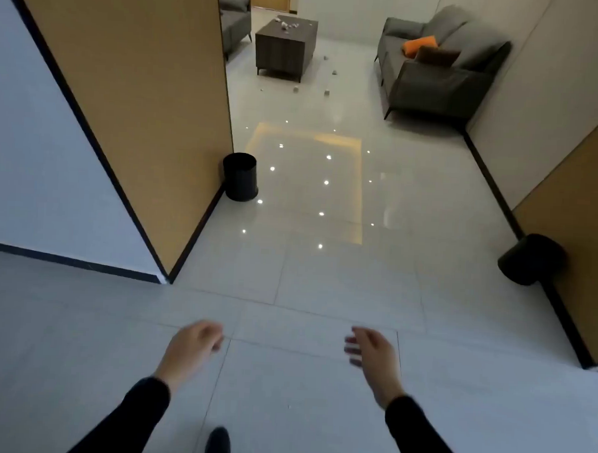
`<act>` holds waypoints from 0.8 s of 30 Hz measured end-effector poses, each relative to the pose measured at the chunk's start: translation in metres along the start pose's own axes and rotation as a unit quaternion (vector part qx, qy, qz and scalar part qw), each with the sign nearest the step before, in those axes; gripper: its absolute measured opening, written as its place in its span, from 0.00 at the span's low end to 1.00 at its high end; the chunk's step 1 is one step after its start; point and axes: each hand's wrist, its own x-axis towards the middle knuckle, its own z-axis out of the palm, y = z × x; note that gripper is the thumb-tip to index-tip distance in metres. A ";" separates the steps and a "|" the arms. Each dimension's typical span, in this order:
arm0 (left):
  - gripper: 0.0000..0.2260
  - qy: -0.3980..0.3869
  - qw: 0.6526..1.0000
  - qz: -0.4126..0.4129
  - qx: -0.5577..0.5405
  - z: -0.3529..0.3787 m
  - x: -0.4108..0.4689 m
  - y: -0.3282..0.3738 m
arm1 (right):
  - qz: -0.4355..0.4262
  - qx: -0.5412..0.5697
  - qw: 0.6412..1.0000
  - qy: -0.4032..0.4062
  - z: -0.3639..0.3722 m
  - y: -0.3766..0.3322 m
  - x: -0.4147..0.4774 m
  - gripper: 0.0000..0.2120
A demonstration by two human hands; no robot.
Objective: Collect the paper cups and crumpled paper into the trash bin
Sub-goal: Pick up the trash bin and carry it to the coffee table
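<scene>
Two black bins are seen, so litter could be carried to the wrong one: the trash bin [240, 177] by the wall corner or the toppled bin [529, 258]. Scattered crumpled paper [295, 88], easily overlooked, lies well beyond both loosely open, empty hands, left hand [193, 341] and right hand [374, 353].

Glossy tiled floor [323, 261], fabric sofa [434, 71]

1. Left hand [195, 340] is bare, with a black long sleeve [124, 420] ending at its wrist.
2. Right hand [374, 358] is bare too, with a matching black sleeve [418, 437] behind it.
3. A dark shoe [218, 443] shows below, between the sleeves.
</scene>
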 end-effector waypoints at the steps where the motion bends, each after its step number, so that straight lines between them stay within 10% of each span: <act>1: 0.10 0.015 0.998 0.025 -0.051 -0.002 0.020 0.016 | -0.041 0.001 0.999 -0.010 0.010 -0.020 0.017 0.07; 24: 0.07 0.023 0.983 0.076 -0.168 -0.147 0.437 0.181 | -0.084 0.000 0.996 -0.033 0.256 -0.267 0.324 0.07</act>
